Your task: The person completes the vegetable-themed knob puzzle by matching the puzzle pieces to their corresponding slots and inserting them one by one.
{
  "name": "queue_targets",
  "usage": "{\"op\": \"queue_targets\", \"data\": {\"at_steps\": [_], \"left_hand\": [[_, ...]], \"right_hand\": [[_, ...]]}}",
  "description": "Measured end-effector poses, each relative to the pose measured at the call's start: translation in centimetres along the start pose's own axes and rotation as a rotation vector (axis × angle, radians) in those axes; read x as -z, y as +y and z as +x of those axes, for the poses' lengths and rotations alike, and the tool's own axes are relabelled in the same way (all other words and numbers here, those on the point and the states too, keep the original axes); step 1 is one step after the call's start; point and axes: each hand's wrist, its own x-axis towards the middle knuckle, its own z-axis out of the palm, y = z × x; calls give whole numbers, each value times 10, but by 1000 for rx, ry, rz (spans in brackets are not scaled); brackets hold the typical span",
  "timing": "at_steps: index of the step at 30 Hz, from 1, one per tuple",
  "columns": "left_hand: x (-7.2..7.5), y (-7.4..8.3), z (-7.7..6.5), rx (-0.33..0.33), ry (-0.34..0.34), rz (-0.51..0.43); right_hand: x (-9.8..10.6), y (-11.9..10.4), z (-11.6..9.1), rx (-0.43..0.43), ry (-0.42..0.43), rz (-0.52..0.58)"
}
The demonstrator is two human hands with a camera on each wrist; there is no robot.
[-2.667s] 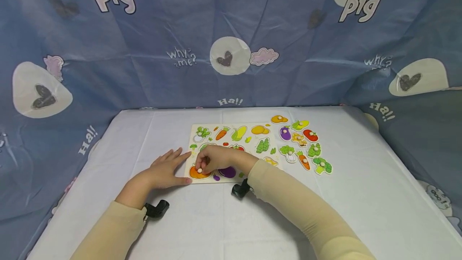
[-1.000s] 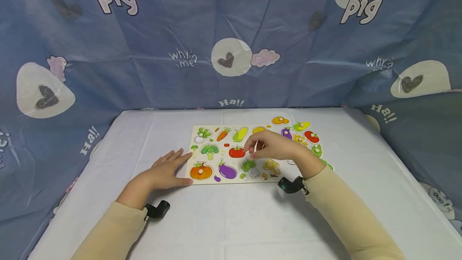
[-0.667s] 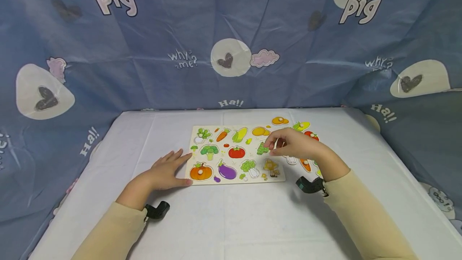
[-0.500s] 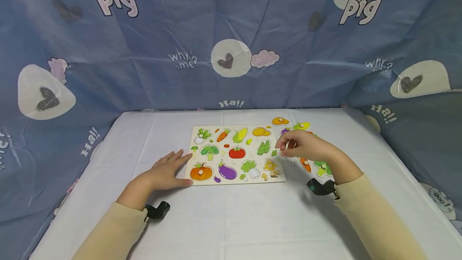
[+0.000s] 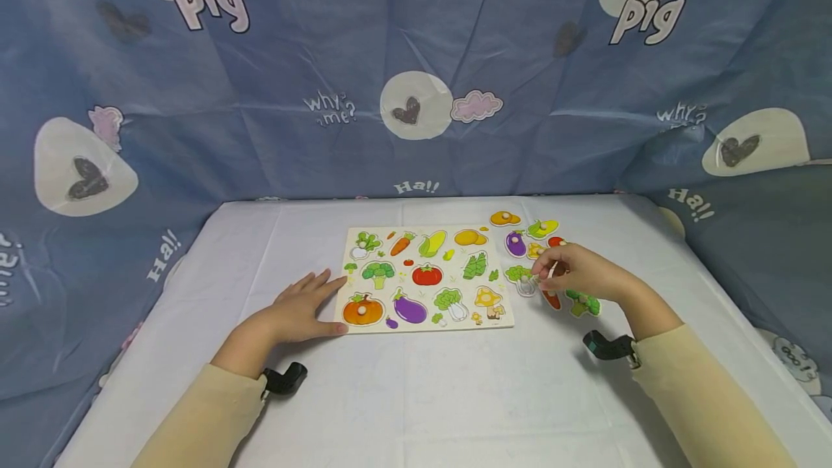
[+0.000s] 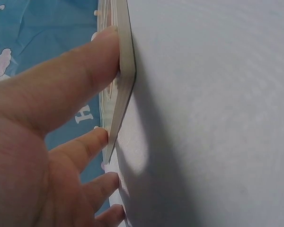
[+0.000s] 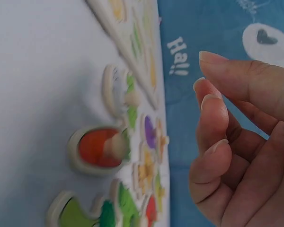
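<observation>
A wooden vegetable puzzle board [image 5: 396,293] lies flat on the white table. My left hand [image 5: 295,313] rests at its left edge with spread fingers; in the left wrist view the thumb [image 6: 92,61] presses on the board near its corner. The pumpkin piece [image 5: 362,310] with its white knob sits at the board's lower left. My right hand [image 5: 578,273] hovers over the loose pieces, fingers loosely bent and holding nothing. Nearest to it are the carrot piece [image 7: 97,149] and the bok choy piece [image 5: 521,280]. The broccoli piece [image 5: 583,303] lies just beneath.
More knobbed pieces lie right of the board: a potato piece [image 5: 505,219], a corn piece [image 5: 542,228], an eggplant piece [image 5: 516,243], a mushroom piece [image 5: 536,250] and a partly covered tomato piece [image 5: 556,242]. A blue printed cloth [image 5: 416,42] hangs behind the table.
My right hand has let go of the pumpkin piece at the board's lower left and moved right, across the board, to above the loose pieces. My left hand has stayed in place.
</observation>
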Motion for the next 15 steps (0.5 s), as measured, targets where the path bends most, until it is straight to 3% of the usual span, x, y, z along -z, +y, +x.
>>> {"op": "queue_targets", "data": {"at_steps": [15], "left_hand": [[-1,-2,0,8,-3,-14]], "right_hand": [[-5,23,-1,-84,-23,46]]}}
